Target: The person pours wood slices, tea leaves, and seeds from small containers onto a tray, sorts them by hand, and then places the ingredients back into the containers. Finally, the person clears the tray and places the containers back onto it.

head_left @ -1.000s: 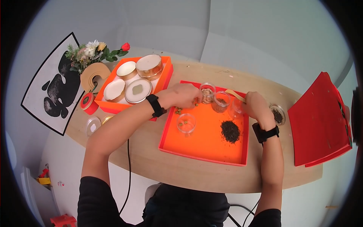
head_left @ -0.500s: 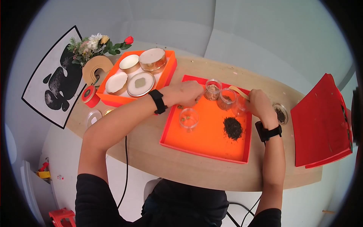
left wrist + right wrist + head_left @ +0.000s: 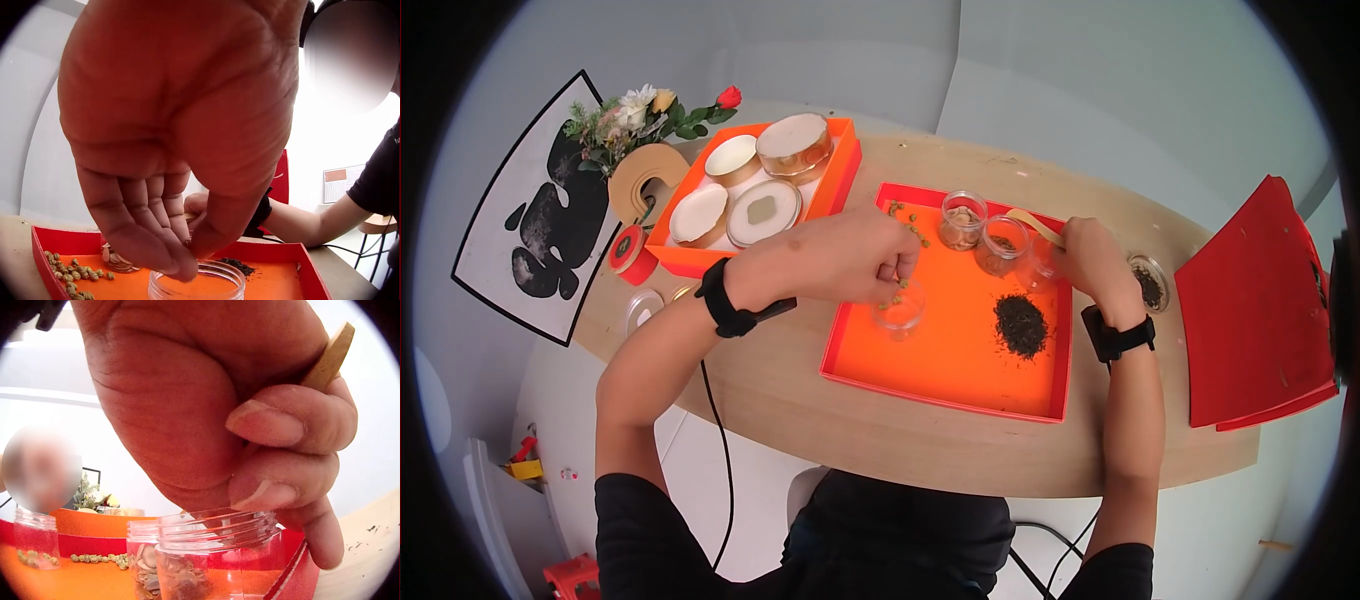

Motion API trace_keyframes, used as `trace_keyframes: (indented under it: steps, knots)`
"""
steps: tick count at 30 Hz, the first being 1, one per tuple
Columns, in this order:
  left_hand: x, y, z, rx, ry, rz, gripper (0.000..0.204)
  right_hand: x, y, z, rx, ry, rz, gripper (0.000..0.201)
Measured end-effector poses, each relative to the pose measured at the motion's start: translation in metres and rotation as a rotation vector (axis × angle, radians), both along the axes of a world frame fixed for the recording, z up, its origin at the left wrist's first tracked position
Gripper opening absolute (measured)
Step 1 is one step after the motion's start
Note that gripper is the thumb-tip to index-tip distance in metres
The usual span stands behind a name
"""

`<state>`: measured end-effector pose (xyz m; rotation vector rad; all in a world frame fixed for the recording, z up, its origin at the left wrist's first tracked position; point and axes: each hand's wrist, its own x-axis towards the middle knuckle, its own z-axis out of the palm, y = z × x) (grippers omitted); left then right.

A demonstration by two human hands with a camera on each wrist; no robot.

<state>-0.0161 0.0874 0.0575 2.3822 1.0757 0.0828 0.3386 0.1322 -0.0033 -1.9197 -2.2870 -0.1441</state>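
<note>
In the head view my left hand [image 3: 835, 255] is over a clear jar [image 3: 898, 318] with green pieces in it. Its thumb and fingertips meet just above the jar rim [image 3: 200, 282], and a green piece [image 3: 903, 284] shows by them. Other green pieces [image 3: 75, 272] lie at the tray's far left corner. My right hand [image 3: 1095, 262] grips a wooden scoop [image 3: 1032, 226], its fingers close beside another clear jar [image 3: 219, 556] at the tray's right side; whether they touch the jar is unclear. Dark leaves [image 3: 1021, 326] lie heaped in the red-rimmed orange tray [image 3: 940, 398].
Jars of pale slices [image 3: 963, 222] and darker pieces [image 3: 1002, 248] stand at the tray's far edge. An orange box [image 3: 838, 180] with several round tins is back left, near flowers [image 3: 635, 115]. A dish [image 3: 1148, 283] and red folder [image 3: 1250, 310] are on the right.
My left hand has moved from the green pieces at the far left of the tray toward me, over the jar. My right hand keeps its grip on the scoop, nearly in place.
</note>
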Motion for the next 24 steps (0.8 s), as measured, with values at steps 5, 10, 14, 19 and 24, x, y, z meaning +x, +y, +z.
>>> trace_keyframes:
  steps: [5,10,14,19,24]
  knots:
    - [-0.002,-0.001,-0.002,0.027,0.018,-0.011,0.018,0.004,0.001,-0.005,0.04,-0.005,0.034,0.019]
    - [-0.004,0.002,0.003,0.013,0.088,-0.057,0.018,0.005,0.003,-0.006,0.043,-0.015,0.036,0.019]
    - [-0.005,0.034,0.0,0.096,0.082,0.056,0.018,0.005,0.002,-0.008,0.066,0.003,0.051,0.019]
    - [0.019,0.088,-0.026,0.337,0.311,0.035,0.022,0.006,0.002,-0.009,0.106,0.044,0.084,0.026]
    - [0.037,0.116,-0.053,0.05,0.241,0.042,0.037,0.009,0.002,-0.011,0.12,0.046,0.09,0.025]
